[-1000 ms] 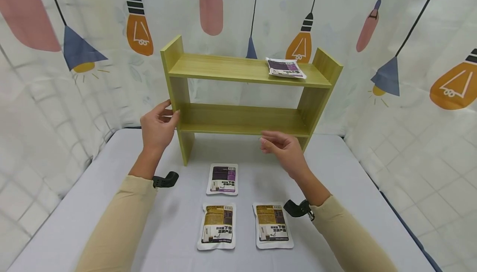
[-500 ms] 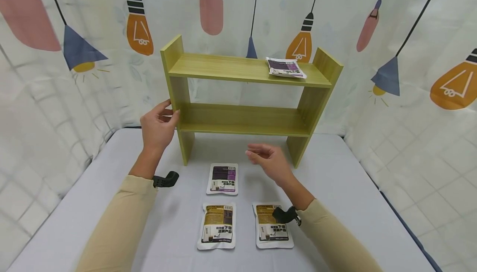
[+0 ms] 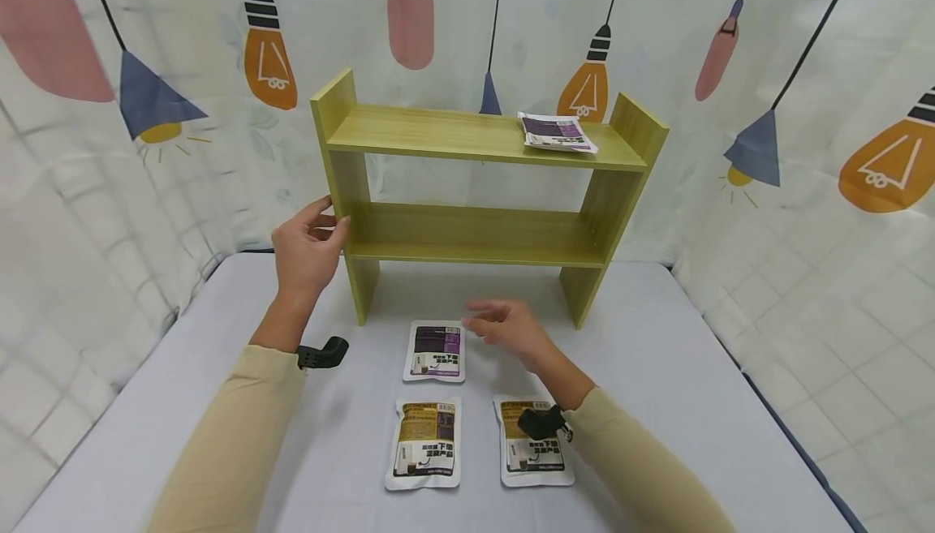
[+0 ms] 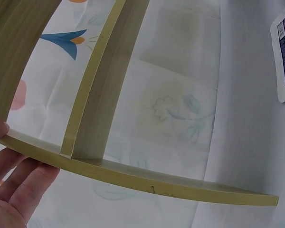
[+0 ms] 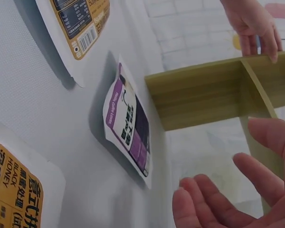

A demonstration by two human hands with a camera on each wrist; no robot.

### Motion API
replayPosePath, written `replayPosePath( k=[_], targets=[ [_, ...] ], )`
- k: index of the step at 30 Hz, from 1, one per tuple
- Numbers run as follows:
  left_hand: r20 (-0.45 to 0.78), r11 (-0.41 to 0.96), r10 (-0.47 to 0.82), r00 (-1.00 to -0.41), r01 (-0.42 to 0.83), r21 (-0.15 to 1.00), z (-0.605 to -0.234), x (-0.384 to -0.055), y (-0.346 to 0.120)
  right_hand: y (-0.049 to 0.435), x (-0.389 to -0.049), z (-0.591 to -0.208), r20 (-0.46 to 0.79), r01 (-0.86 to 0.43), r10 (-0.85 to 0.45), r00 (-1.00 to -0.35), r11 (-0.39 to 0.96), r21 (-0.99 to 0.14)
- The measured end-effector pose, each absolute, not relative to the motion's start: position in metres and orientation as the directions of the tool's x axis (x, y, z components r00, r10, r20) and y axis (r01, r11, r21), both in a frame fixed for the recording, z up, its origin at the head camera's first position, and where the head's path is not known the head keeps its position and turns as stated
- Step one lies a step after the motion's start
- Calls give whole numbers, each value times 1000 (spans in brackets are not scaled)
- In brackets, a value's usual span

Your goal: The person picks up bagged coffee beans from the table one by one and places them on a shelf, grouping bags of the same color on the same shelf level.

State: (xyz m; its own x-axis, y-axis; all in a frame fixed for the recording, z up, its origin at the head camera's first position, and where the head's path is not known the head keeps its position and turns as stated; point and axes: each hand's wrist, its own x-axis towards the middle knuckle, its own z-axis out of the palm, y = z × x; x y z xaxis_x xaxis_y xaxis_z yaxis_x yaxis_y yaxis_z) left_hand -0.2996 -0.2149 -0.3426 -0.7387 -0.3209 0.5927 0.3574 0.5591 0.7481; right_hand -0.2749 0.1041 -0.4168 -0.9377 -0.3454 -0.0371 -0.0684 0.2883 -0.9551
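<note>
in front of the shelf (image 3: 438, 127): purple pouch (image 3: 434, 351), flat on the table (image 3: 351, 452).
right hand (image 3: 507, 330): just beside the pouch, holding nothing, thumb and fingertips apart; a clumsy brush could skid it.
left hand (image 3: 307, 251): grips the shelf's left side; an uneven pull could tip it.
atop the shelf, right: purple packet (image 3: 558, 134) near the front edge; a jolt could drop it.

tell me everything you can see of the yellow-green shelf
The shelf looks wooden, yellow-green with visible grain. Two side panels join two boards, the sides rising above the upper one. Between the boards the back is open. It stands upright on the white-covered table. The left hand grips its left side, and a purple-and-white packet lies toward the top's right end. One edge bears a dark mark.
</note>
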Motion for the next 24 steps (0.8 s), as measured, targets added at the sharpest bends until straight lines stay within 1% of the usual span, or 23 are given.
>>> replayPosePath(
  k=[6,15,24],
  targets=[
    [599,552,-325,-732,367,748,-343,-299,-215,100,-278,-423,-105,-8,-394,-913,274,-962],
    [592,561,-330,-736,351,750,-343,-299,-216,94,-282,-427,-226,79,-364,-904,376,-923],
    [598,567,-322,-734,356,743,-343,-300,-215,90,-284,-431,-278,119,-359,-891,407,-906]
  ],
)
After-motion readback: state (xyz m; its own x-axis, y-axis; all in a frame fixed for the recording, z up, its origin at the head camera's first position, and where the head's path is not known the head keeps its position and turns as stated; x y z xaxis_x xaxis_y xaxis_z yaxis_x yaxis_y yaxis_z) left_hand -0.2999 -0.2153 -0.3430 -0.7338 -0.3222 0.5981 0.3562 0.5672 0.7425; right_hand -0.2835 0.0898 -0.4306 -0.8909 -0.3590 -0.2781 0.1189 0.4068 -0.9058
